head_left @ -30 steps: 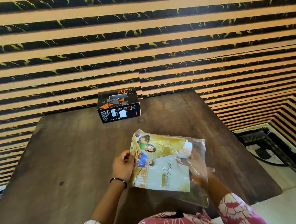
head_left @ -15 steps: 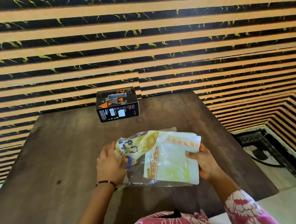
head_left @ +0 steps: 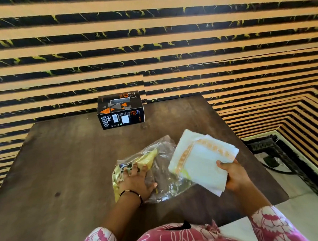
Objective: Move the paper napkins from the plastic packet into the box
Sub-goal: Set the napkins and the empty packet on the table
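Since the earlier frames, napkin stack came clear of the packet: a sec ago it sat inside the plastic, half a sec ago it was partway out, now it was fully withdrawn to the right. Paper napkins (head_left: 203,160) were white w/ orange border print, held as one stack, tilted, lifted off the table (head_left: 66,159). Right hand (head_left: 235,174) gripped the stack at its right edge, thumb on top, fingers curled under; grip firm, nothing else in it. Plastic packet (head_left: 156,167) lay crumpled and flattened on the table, clear w/ yellow printed part at its left; its open end faced the napkins, lower corner of stack just beside or over the plastic edge, can't tell if touching. Left hand (head_left: 137,180) pressed flat on the packet, fingers spread and mostly straight, pinning it down; not curled round it. Dark bracelet (head_left: 133,193) on left wrist. Box (head_left: 121,111), black w/ orange triangles, stood at far edge of table near striped wall (head_left: 152,48), well apart from both hands; slot visible in its top face, no napkins seen in it. Pink-and-white patterned sleeves (head_left: 273,224) at bottom of view. Black item on floor (head_left: 267,147) to the right, not identifiable.
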Available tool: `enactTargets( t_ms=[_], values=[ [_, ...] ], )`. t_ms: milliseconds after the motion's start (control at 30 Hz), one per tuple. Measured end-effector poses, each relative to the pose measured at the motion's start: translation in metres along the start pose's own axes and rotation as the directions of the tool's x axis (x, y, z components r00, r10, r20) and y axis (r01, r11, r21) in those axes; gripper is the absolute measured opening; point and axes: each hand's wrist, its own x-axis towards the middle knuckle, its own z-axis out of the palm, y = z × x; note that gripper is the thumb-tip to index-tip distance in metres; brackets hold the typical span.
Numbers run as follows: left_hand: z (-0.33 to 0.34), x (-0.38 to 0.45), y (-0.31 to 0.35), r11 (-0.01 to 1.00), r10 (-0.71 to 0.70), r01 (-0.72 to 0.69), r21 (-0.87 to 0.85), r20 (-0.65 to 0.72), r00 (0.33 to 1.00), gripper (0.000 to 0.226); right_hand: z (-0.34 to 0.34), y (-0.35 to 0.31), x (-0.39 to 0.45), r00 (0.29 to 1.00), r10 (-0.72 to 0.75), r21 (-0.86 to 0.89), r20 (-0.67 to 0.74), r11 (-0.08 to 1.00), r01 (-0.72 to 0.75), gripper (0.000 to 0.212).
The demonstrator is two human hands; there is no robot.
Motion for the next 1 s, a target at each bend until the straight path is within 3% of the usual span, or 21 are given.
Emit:
enactTargets(
  t_ms=[133,300,433,500,567,633,733,833,867,933,1000],
  values=[
    [-0.007,0.003,0.006,0.988,-0.138,0.138,0.074,-0.001,0.990,0.080,-0.021,0.007,0.005,0.910,0.161,0.196,-0.381,0.976,-0.090,0.036],
    [-0.014,0.006,0.008,0.985,-0.136,0.139,0.101,-0.034,0.990,0.054,-0.016,0.010,0.008,0.863,0.080,0.053,-0.499,0.997,-0.062,0.040],
    [-0.019,0.009,0.004,0.980,-0.096,0.096,0.176,-0.007,0.995,0.040,-0.006,0.001,0.031,0.766,0.002,-0.133,-0.643,0.985,-0.114,0.038],
    [-0.021,0.011,0.001,0.972,-0.075,0.071,0.226,0.010,0.997,0.033,-0.003,0.000,0.038,0.676,-0.003,-0.206,-0.737,0.953,-0.221,0.049],
    [-0.022,0.009,-0.003,0.968,-0.039,0.035,0.250,0.012,0.999,0.032,0.000,0.000,0.036,0.523,-0.037,-0.259,-0.851,0.897,-0.358,0.063],
    [-0.023,0.005,-0.005,0.981,-0.037,0.035,0.189,0.007,0.999,0.031,0.005,0.003,0.028,0.445,-0.170,-0.339,-0.879,0.880,-0.333,0.065],
    [-0.023,-0.003,-0.005,0.999,-0.018,0.020,0.042,-0.031,0.999,0.031,0.017,0.013,0.017,0.462,-0.505,-0.606,-0.729,0.790,-0.092,0.067],
    [-0.019,-0.014,0.004,0.998,0.042,-0.045,-0.037,-0.080,0.996,0.053,0.047,0.028,0.004,0.619,-0.732,-0.855,-0.285,0.486,0.181,0.056],
    [-0.017,-0.016,0.007,0.995,0.084,-0.090,-0.045,-0.121,0.989,0.057,0.061,0.035,0.001,0.706,-0.701,-0.875,-0.101,0.401,0.273,0.049],
    [-0.015,-0.016,0.009,0.980,0.191,-0.200,-0.023,-0.205,0.960,0.065,0.088,0.054,-0.002,0.855,-0.461,-0.897,0.237,0.235,0.375,0.046],
    [-0.011,-0.011,0.005,0.966,0.252,-0.259,-0.015,-0.189,0.949,0.072,0.103,0.075,0.003,0.921,-0.150,-0.921,0.361,0.102,0.377,0.068]
  ],
)
